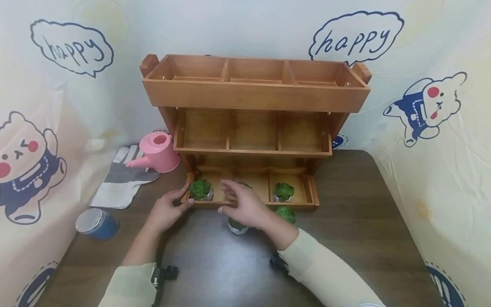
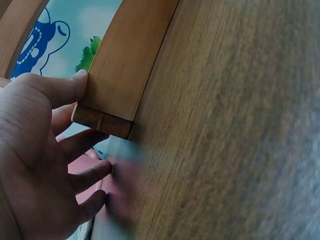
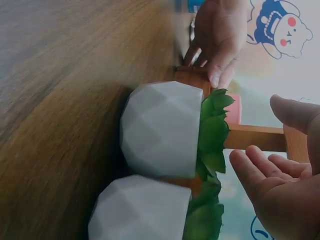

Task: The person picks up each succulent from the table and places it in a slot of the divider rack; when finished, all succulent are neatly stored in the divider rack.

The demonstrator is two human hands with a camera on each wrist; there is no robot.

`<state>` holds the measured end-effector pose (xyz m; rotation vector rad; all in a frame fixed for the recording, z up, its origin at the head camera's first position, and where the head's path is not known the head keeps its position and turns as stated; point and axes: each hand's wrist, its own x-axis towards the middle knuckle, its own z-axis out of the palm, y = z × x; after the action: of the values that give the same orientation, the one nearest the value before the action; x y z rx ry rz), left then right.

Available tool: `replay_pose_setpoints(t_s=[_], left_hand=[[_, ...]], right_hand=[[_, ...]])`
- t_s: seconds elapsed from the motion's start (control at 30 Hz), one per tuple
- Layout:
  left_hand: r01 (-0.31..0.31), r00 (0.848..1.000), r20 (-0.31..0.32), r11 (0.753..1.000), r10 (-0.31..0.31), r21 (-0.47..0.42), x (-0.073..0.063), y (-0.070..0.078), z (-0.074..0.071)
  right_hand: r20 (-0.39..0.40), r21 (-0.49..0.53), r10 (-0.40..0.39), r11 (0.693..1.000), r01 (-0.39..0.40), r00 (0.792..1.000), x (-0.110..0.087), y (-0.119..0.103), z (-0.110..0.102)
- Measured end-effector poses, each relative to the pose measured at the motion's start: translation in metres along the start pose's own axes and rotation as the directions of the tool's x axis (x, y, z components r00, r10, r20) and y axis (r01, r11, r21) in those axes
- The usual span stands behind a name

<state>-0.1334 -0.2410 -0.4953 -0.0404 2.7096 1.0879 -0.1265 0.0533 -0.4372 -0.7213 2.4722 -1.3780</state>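
A three-tier wooden shelf [image 1: 255,97] stands at the back of the table. My left hand [image 1: 166,211] pinches the left front corner of its bottom tier [image 2: 117,65], thumb on the front board and fingers round the end. Nearby, a small potted succulent [image 1: 201,189] sits in the left compartment; another succulent [image 1: 284,192] is in the right one. Over the middle compartment, my right hand [image 1: 245,204] is held with fingers extended and nothing in them, partly hiding a third plant there. Two succulents in white faceted pots [image 3: 162,130] stand on the table before the shelf.
To the left are a pink watering can [image 1: 159,151], a grey and white glove-like cloth [image 1: 122,179] and a blue jar with a silvery lid [image 1: 97,223]. The shelf's upper two tiers have bare compartments. A printed curtain [image 1: 245,25] hangs behind the table.
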Motion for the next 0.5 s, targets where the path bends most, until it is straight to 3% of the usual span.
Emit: replay_pose_setpoints(t_s=[0.5], left_hand=[[-0.010,1.000,-0.007,1.000,0.010,0.000,0.001,-0.003,0.001]], right_hand=[[-0.053,0.023,0.019,1.000,-0.018,0.998,-0.029,0.012,-0.021]])
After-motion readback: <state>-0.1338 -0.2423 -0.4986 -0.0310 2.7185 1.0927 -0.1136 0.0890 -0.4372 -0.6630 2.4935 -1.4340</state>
